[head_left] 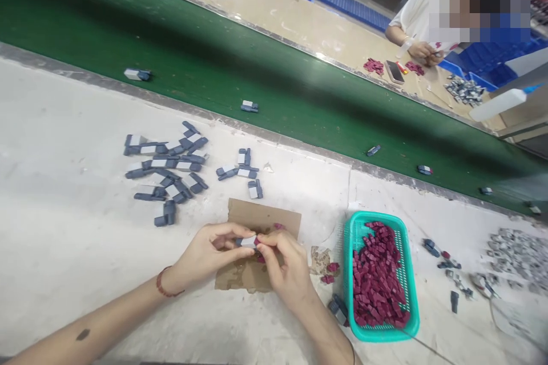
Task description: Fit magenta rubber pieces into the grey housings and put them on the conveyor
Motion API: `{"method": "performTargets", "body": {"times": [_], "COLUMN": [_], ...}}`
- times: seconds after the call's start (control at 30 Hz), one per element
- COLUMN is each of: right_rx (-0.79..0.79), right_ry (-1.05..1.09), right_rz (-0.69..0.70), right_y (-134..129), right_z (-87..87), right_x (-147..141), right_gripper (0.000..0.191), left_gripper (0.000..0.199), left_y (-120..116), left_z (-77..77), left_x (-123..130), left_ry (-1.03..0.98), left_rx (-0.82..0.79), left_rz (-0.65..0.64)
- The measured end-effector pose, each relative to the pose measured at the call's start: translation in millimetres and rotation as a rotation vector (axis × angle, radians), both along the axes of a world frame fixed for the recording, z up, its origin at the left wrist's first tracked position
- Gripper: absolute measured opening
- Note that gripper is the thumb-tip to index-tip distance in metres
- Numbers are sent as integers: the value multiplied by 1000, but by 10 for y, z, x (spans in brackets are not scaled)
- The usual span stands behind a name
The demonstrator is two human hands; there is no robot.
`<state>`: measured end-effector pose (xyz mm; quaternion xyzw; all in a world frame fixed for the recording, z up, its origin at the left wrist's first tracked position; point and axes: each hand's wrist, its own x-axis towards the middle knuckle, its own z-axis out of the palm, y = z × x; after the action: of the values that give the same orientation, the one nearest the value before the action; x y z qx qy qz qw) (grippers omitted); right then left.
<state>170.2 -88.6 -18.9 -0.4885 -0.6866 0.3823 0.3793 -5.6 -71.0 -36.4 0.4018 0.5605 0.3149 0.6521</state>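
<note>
My left hand (216, 248) pinches a small grey and blue part (247, 242) above a piece of brown cardboard (244, 279). At the part's right end, my right hand (285, 256) has its thumb and index finger closed on a small dark red piece (257, 241), which touches the grey part. A few more red pieces lie on the cardboard, partly hidden by the hands. Right of my right hand stands a green basket (349, 274) holding many dark red pieces (379, 279).
Several blue-grey parts (160, 163) lie at left on the white table (55, 182). Beyond runs a green belt (299, 102) carrying spaced parts. Grey pieces (518, 256) are heaped at right. A co-worker's hands (428, 53) are across the belt.
</note>
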Motion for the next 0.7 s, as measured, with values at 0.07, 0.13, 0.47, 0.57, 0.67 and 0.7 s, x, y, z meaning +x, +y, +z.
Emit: {"method": "performTargets", "body": {"times": [0.07,0.13,0.47,0.57,0.67,0.7], "right_rx": [71,111,-24,-62,-60,-54], "right_ry": [-42,-79,-718,-856,-837,-827], "right_rz": [13,13,-442,-388,-300,-291], "right_y": [-30,-60,-272,-342,-393,-404], "right_z": [3,35,451,316,189,169], "right_x": [-10,-4,1163,1475,1575,1585], "right_gripper": [23,28,22,24,29,28], "left_gripper": [36,34,37,39,33,32], "left_y": [2,14,512,921,1383,1531], "left_z": [19,48,308,301,221,186], "left_x": [-4,8,138,277,535,631], "left_ry": [20,31,297,475,586,615], "left_rx": [11,15,282,501,696,754], "left_rz": [-14,-63,-268,-332,-365,-367]}}
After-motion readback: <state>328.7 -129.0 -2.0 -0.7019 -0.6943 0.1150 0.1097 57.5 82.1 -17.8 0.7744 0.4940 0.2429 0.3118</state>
